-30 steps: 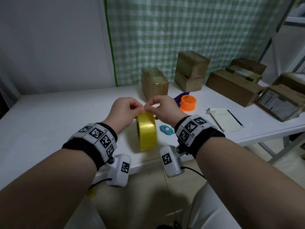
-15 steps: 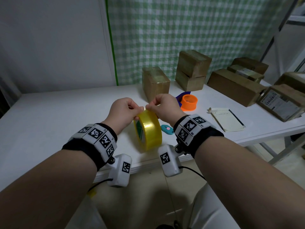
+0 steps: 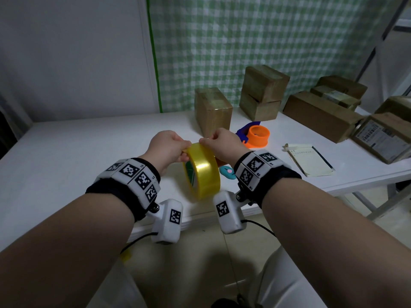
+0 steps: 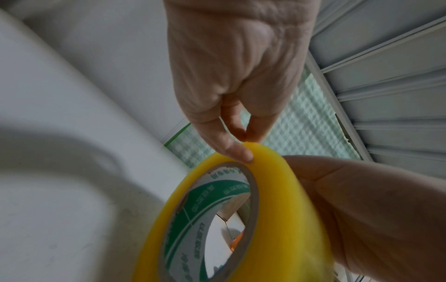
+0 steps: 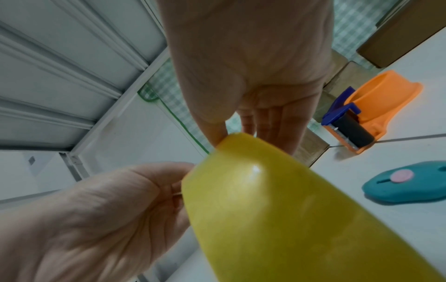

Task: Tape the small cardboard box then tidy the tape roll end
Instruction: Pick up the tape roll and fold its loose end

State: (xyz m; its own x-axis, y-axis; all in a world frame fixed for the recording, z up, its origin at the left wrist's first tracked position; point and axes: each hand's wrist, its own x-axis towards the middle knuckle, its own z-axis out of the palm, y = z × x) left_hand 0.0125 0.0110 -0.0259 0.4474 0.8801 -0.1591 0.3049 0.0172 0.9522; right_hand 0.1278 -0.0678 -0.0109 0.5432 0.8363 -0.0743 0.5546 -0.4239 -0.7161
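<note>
A yellow tape roll (image 3: 202, 172) hangs just above the white table (image 3: 66, 156) near its front edge, tilted so that its green-printed core faces left. My left hand (image 3: 185, 150) pinches the roll's top from the left; in the left wrist view the thumb and fingers of my left hand (image 4: 243, 148) meet on the tape roll (image 4: 277, 219). My right hand (image 3: 203, 141) pinches the same top edge from the right, and in the right wrist view its thumb (image 5: 217, 133) lies on the tape roll (image 5: 277, 219). The small cardboard box (image 3: 212, 111) stands upright just behind my hands.
An orange and blue tape dispenser (image 3: 255, 135) and a teal cutter (image 3: 228, 172) lie right of the roll. A notepad (image 3: 309, 160) lies further right. Stacked boxes (image 3: 262, 92), a long box (image 3: 320, 114) and a labelled box (image 3: 387, 138) fill the back right.
The roll stood edge-on a second ago; it has since tilted so that its core shows on the left. Both hands have stayed pinched at its top.
</note>
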